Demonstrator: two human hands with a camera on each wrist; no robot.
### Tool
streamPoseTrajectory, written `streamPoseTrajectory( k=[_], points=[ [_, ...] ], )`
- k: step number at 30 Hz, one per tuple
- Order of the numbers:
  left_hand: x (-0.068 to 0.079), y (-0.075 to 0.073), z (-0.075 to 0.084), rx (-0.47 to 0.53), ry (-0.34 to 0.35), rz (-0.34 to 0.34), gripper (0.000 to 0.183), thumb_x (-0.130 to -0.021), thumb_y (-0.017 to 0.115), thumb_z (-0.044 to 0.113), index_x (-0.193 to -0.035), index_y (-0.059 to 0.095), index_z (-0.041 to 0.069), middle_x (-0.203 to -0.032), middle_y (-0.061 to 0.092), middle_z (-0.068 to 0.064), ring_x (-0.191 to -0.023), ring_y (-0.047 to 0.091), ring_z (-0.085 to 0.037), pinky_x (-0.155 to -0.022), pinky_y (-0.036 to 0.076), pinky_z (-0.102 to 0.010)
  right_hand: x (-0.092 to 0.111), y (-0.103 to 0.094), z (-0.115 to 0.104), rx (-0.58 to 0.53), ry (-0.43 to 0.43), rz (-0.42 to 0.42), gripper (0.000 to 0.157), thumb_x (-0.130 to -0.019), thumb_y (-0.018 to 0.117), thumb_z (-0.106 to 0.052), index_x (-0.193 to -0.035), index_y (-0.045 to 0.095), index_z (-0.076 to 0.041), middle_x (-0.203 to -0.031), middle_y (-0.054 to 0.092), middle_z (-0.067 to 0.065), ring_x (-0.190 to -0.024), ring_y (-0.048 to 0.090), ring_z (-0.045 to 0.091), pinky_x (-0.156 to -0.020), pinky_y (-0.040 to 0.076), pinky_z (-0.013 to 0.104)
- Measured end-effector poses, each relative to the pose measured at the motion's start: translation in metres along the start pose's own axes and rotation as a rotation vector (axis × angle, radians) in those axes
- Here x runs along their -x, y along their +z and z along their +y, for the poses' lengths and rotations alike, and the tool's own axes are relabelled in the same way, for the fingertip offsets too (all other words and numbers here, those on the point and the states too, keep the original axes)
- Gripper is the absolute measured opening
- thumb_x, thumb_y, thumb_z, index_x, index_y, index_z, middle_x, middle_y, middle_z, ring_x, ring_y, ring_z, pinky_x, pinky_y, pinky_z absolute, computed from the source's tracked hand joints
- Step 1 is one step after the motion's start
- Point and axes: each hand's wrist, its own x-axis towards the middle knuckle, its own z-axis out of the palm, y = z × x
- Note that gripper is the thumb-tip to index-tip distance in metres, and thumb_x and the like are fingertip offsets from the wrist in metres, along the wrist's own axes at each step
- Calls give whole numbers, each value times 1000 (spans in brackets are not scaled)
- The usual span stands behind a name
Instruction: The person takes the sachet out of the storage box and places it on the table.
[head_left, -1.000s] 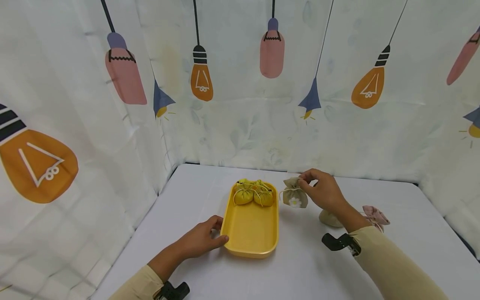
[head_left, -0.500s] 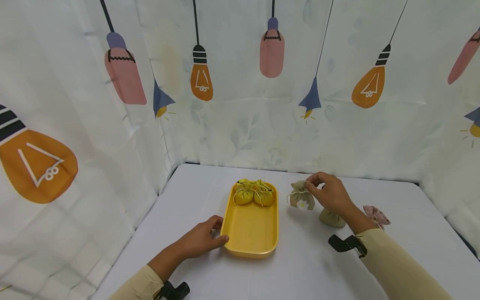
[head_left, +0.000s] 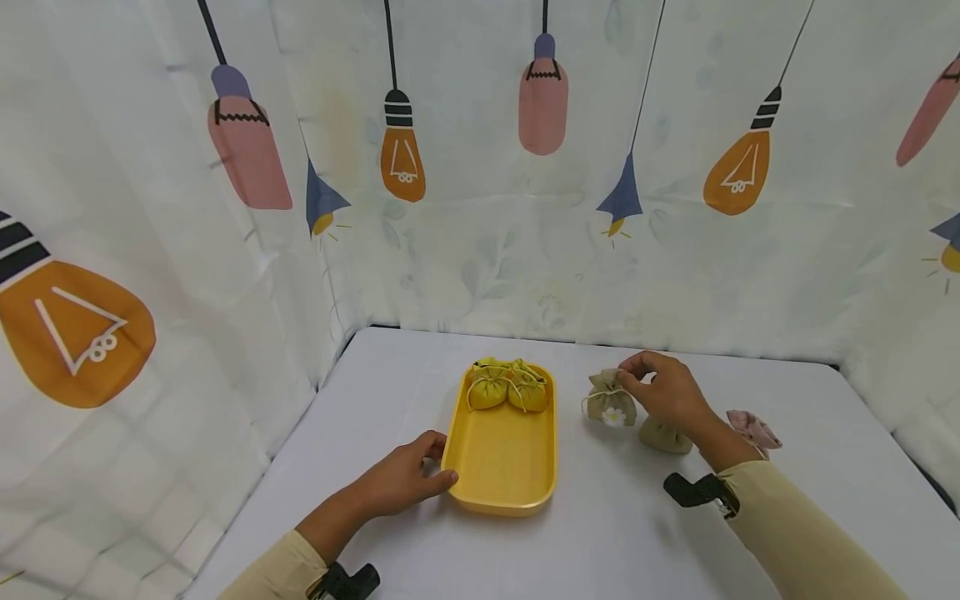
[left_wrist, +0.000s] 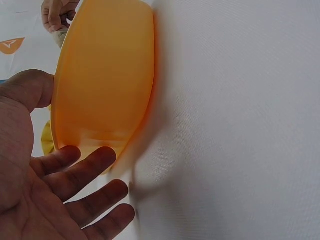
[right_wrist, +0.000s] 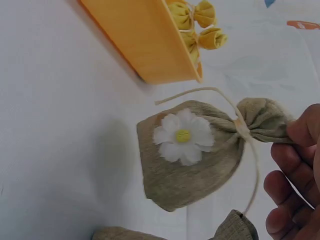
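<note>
My right hand [head_left: 666,396] pinches the gathered neck of a grey-green drawstring pouch [head_left: 602,406] between thumb and fingers, right of the tray. A white fabric flower [right_wrist: 184,136] with a yellow centre decorates the pouch, whose cord hangs loose in the right wrist view. Its base is close over the table. At the near left corner of the yellow tray [head_left: 498,467], my left hand [head_left: 401,479] rests its thumb on the rim, with the other fingers spread loosely along the outer wall [left_wrist: 107,65]. Two yellow drawstring pouches [head_left: 489,390] sit side by side at the tray's far end.
Another grey-green pouch [head_left: 664,437] lies on the white table [head_left: 600,533] below my right hand, partly hidden by it. Beyond the right wrist is a pink pouch [head_left: 754,431], also partly covered. A patterned curtain [head_left: 480,250] stands behind the table.
My right hand has moved right and slightly down with the grey-green pouch, away from the tray, bringing it beside the other grey-green one. The left hand and the tray have stayed put.
</note>
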Motion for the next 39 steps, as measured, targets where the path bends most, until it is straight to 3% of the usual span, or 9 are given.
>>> streamPoseTrajectory(
  k=[6, 17, 26, 39],
  points=[
    [-1, 1, 0, -7, -3, -1, 59, -94, 73, 48, -137, 52, 13, -124, 64, 0, -120, 58, -28, -102, 46, -57, -1, 1, 3, -24, -16, 33, 17, -104, 62, -23, -109, 70, -10, -94, 70, 1, -94, 63, 26, -90, 46, 45],
    [-2, 1, 0, -7, -1, 1, 59, -94, 72, 48, -137, 51, 13, -126, 63, 1, -121, 58, -27, -103, 45, -57, -6, 10, -11, -19, -105, 15, 13, -103, 64, -19, -107, 71, -9, -92, 70, 0, -87, 64, 21, -84, 47, 42],
    [-2, 1, 0, -7, -8, 0, 59, -94, 72, 49, -137, 51, 14, -125, 63, 1, -123, 57, -28, -102, 46, -57, -13, 23, -16, 4, -85, -45, 15, -101, 66, -21, -109, 71, -10, -95, 68, -2, -89, 61, 22, -81, 49, 40],
    [0, 0, 1, -8, -6, -1, 60, -94, 73, 48, -137, 51, 13, -126, 63, 0, -123, 57, -30, -102, 45, -58, -19, 43, -20, -3, -133, -73, 19, -99, 70, -21, -116, 70, -12, -100, 70, -3, -95, 62, 19, -83, 51, 40]
  ],
)
